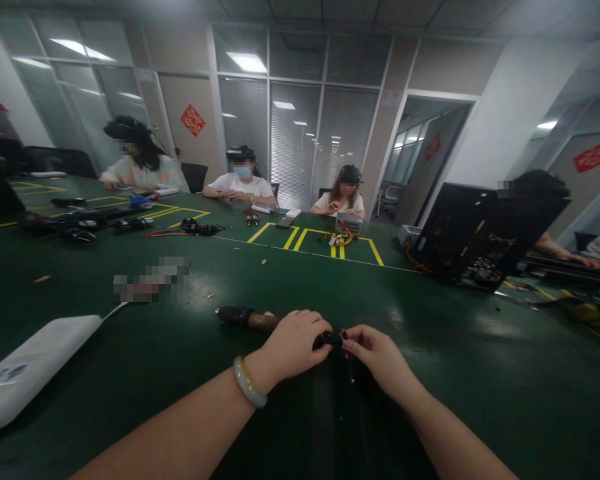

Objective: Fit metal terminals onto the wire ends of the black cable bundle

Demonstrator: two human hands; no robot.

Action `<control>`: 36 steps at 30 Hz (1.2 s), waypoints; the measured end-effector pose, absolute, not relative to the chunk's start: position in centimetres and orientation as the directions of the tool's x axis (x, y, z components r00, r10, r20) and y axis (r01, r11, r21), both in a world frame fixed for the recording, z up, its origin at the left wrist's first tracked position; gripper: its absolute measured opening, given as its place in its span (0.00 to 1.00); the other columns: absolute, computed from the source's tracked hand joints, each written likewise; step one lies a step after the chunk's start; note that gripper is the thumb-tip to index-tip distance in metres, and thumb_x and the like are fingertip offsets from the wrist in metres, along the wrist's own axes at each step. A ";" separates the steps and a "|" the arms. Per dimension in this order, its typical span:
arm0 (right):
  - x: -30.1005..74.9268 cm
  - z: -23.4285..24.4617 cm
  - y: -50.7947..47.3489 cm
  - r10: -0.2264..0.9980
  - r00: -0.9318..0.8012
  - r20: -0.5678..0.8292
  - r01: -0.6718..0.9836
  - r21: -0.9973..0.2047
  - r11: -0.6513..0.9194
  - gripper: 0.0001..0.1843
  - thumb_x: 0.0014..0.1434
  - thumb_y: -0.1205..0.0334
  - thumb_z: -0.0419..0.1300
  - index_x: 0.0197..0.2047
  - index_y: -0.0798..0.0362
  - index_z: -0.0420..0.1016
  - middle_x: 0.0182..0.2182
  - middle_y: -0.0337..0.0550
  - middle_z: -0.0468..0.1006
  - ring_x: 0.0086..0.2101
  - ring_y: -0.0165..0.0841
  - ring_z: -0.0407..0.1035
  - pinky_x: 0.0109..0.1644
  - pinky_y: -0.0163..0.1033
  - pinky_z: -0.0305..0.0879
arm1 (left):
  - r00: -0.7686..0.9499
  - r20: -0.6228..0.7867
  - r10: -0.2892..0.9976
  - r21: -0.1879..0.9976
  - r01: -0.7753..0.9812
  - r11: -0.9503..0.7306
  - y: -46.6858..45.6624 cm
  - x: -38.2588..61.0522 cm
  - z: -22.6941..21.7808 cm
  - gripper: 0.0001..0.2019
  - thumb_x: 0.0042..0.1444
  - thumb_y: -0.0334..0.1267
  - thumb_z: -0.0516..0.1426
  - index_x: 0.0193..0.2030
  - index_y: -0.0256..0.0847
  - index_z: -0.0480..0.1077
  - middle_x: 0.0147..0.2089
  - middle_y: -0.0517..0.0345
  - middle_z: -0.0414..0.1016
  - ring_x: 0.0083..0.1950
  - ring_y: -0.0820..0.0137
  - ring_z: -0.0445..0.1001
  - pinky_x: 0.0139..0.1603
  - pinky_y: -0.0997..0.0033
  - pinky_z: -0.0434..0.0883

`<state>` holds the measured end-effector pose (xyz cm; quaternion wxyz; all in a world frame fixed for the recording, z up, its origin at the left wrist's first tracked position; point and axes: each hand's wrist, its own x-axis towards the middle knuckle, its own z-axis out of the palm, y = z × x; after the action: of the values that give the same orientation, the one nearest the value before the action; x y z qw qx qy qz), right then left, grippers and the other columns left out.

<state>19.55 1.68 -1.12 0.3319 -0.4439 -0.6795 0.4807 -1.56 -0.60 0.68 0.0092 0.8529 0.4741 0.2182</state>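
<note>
On the green table lies a dark tool that looks like a drill (234, 315), its black chuck-like tip pointing left and its body brownish. My left hand (300, 339), with a pale bangle at the wrist, is closed over the tool's right part and hides much of it. A black end (330, 339) of the tool sticks out past the left fingers. Against this end my right hand (373, 350) is closed in a pinch, with a small dark piece at its fingertips, too small to name. Below the right fingertips a thin dark strip hangs down.
A white power bank (40, 367) with a cable lies at the left. Black cables and parts (195, 227) are spread farther back. A black computer case (460, 233) stands at the right. Several people sit across the table, beyond yellow tape marks (310, 232).
</note>
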 end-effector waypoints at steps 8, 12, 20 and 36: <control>19.8 -1.5 1.4 0.905 -0.411 -0.112 0.384 -0.922 0.060 0.09 0.58 0.57 0.59 0.37 0.54 0.70 0.30 0.37 0.76 0.26 0.28 0.71 0.27 0.30 0.61 | 0.434 0.374 0.820 0.230 0.813 -0.535 -0.7 -1.9 1.0 0.18 0.56 0.48 0.59 0.49 0.41 0.68 0.46 0.54 0.72 0.49 0.61 0.70 0.52 0.60 0.64; 20.0 -1.5 1.5 0.888 -0.443 -0.122 0.409 -0.909 0.079 0.09 0.58 0.57 0.59 0.37 0.54 0.70 0.31 0.37 0.76 0.26 0.28 0.71 0.27 0.30 0.60 | 0.439 0.345 0.829 0.226 0.819 -0.528 -0.5 -2.5 1.3 0.13 0.57 0.45 0.57 0.45 0.41 0.70 0.42 0.56 0.73 0.46 0.62 0.71 0.51 0.60 0.65; 20.0 -2.0 1.7 0.887 -0.449 -0.111 0.406 -0.909 0.092 0.05 0.57 0.62 0.59 0.36 0.54 0.70 0.29 0.36 0.74 0.25 0.28 0.70 0.29 0.31 0.62 | 0.487 0.292 0.823 0.262 0.787 -0.559 -0.8 -3.1 2.1 0.12 0.53 0.41 0.60 0.44 0.44 0.71 0.42 0.58 0.71 0.46 0.64 0.70 0.49 0.65 0.66; 19.6 -1.2 1.2 0.869 -0.482 -0.114 0.414 -0.903 0.111 0.10 0.60 0.56 0.59 0.36 0.55 0.73 0.29 0.38 0.74 0.27 0.30 0.69 0.31 0.32 0.63 | 0.493 0.342 0.800 0.178 0.801 -0.571 0.1 -2.5 2.1 0.14 0.56 0.38 0.63 0.49 0.46 0.69 0.47 0.57 0.70 0.50 0.62 0.66 0.50 0.63 0.63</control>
<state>19.63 1.19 -1.22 0.2323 -0.4530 -0.7082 0.4891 -2.54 0.08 2.08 -0.0024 0.8641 0.4632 0.1969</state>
